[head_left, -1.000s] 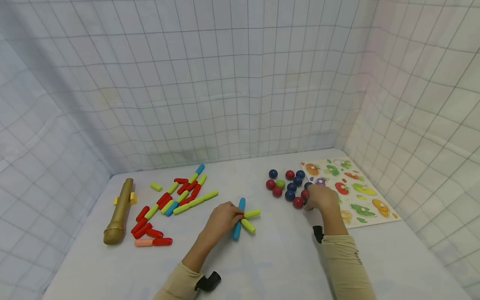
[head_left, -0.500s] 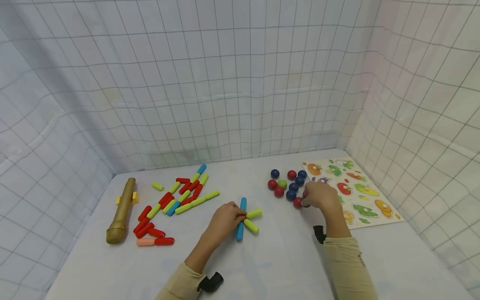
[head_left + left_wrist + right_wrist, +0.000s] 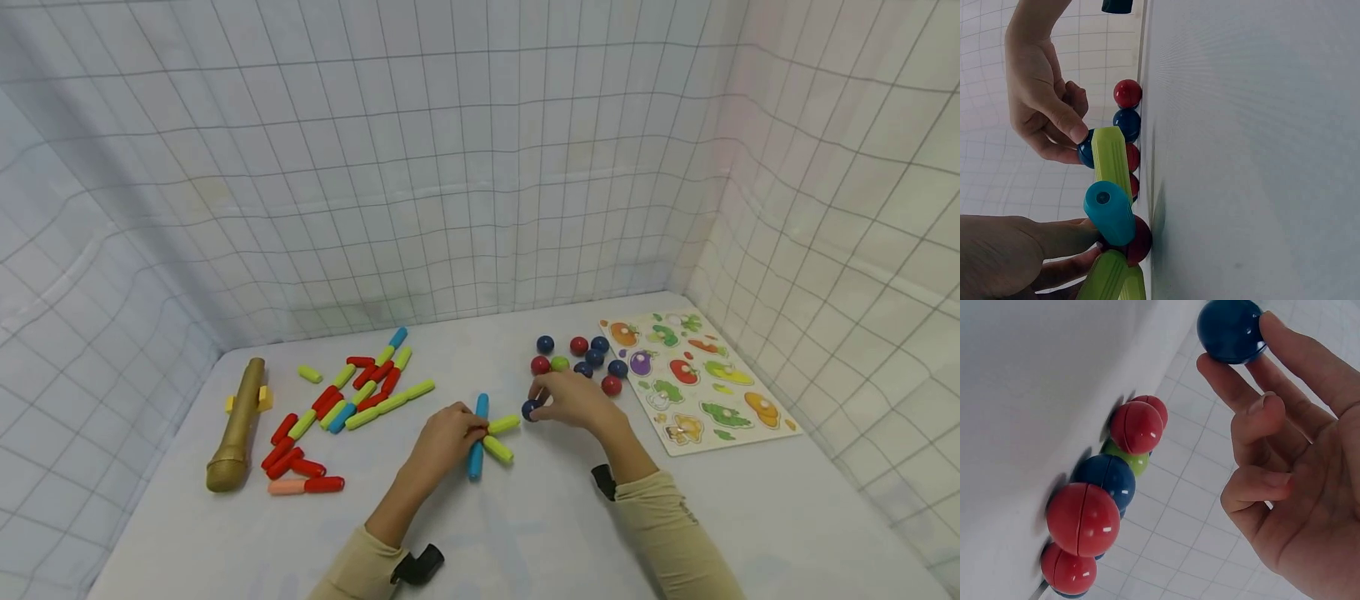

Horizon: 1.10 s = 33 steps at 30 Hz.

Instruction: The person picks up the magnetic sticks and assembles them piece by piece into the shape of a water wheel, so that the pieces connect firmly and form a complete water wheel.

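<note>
- The left hand [image 3: 444, 439] pinches the blue-and-green stick star [image 3: 497, 448].
- The right hand [image 3: 577, 402] pinches a dark blue ball [image 3: 528, 410] at the star's two o'clock.

A white table [image 3: 540, 533] has a pale back wall [image 3: 450, 167] behind it, a left wall [image 3: 75, 333] on its left and a right wall [image 3: 847, 208] on its right, all with thin grey lines that make squares. The walls look wavy and wrinkly, like cloth. Soft light falls on the table, and there is a bit of pink above its back right corner.
</note>
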Tool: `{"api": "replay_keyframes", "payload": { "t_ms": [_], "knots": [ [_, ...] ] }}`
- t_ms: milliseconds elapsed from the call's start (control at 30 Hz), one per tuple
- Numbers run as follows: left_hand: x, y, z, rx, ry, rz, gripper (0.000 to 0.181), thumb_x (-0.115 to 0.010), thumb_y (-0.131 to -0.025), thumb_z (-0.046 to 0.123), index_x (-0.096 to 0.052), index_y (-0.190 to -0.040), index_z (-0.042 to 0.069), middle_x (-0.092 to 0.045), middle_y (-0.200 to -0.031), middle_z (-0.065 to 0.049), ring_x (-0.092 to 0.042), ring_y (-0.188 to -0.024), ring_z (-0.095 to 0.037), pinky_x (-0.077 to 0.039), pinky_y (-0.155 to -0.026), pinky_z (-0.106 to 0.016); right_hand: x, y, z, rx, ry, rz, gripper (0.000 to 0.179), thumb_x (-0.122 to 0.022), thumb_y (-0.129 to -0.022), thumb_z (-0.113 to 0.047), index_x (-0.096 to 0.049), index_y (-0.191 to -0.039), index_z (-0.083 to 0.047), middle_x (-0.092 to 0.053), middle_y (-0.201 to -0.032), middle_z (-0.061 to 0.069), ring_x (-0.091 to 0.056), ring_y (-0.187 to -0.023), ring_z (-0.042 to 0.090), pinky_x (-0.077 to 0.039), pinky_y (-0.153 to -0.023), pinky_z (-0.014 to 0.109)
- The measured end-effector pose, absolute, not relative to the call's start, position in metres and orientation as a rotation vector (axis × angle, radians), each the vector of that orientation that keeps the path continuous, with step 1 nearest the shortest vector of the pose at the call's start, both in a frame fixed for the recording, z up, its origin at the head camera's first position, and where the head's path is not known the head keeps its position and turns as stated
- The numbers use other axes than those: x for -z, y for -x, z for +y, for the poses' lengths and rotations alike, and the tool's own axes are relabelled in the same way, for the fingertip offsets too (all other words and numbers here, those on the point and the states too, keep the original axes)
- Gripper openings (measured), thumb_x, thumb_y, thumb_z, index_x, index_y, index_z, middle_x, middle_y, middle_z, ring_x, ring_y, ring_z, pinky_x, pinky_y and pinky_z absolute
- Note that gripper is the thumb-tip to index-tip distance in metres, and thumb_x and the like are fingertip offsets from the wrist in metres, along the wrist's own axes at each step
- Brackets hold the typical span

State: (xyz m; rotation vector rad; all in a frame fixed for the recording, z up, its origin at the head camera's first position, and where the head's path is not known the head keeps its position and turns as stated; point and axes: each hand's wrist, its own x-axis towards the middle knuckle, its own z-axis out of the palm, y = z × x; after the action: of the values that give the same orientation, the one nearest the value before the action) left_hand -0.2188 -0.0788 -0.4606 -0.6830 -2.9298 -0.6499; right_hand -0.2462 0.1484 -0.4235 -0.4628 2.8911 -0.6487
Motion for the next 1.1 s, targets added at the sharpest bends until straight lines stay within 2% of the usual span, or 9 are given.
{"api": "replay_keyframes", "payload": {
  "t_ms": [300,500,667,867,1100],
  "knots": [
    [0.462,0.218,-0.079,0.656,0.668,-2.933,0.013,-0.07,-0.089,0.02,-0.078,-0.098,0.014,-0.065,-0.088,-0.001,-0.055,-0.072,-0.008,-0.047,-0.065,-0.021,0.429,0.245,0.144,0.615,0.508,2.903,0.022,-0.08,-0.08,-0.028,-0.071,-0.099,-0.02,-0.074,-0.094,-0.004,-0.064,-0.088,0.014,-0.053,-0.077,0.031],
    [0.461,0.218,-0.079,0.698,0.64,-2.967,0.013,-0.069,-0.089,0.017,-0.078,-0.098,0.012,-0.062,-0.086,-0.001,-0.052,-0.071,-0.008,-0.046,-0.063,-0.019,0.435,0.247,0.142,0.61,0.49,2.863,0.022,-0.078,-0.081,-0.026,-0.069,-0.1,-0.019,-0.074,-0.096,-0.001,-0.066,-0.09,0.015,-0.054,-0.079,0.033],
    [0.459,0.217,-0.079,0.724,0.609,-3.0,0.013,-0.07,-0.088,0.015,-0.078,-0.098,0.012,-0.058,-0.083,-0.001,-0.049,-0.068,-0.008,-0.045,-0.061,-0.017,0.438,0.248,0.139,0.55,0.475,2.865,0.021,-0.078,-0.082,-0.026,-0.069,-0.1,-0.02,-0.072,-0.092,0.0,-0.064,-0.086,0.015,-0.054,-0.078,0.034],
    [0.455,0.215,-0.082,0.735,0.584,-3.005,0.012,-0.072,-0.086,0.014,-0.078,-0.096,0.011,-0.058,-0.08,0.0,-0.049,-0.065,-0.008,-0.044,-0.058,-0.017,0.434,0.248,0.144,0.537,0.476,2.875,0.024,-0.075,-0.084,-0.026,-0.069,-0.107,-0.019,-0.071,-0.093,0.0,-0.062,-0.083,0.014,-0.052,-0.074,0.032],
    [0.45,0.214,-0.088,0.705,0.561,-3.068,0.016,-0.071,-0.086,0.011,-0.078,-0.101,0.009,-0.063,-0.086,-0.004,-0.05,-0.07,-0.012,-0.049,-0.063,-0.021,0.415,0.248,0.183,0.463,0.224,2.998,0.022,-0.075,-0.082,-0.018,-0.069,-0.101,-0.011,-0.068,-0.089,0.004,-0.057,-0.074,0.018,-0.045,-0.062,0.032]
  ]
}}
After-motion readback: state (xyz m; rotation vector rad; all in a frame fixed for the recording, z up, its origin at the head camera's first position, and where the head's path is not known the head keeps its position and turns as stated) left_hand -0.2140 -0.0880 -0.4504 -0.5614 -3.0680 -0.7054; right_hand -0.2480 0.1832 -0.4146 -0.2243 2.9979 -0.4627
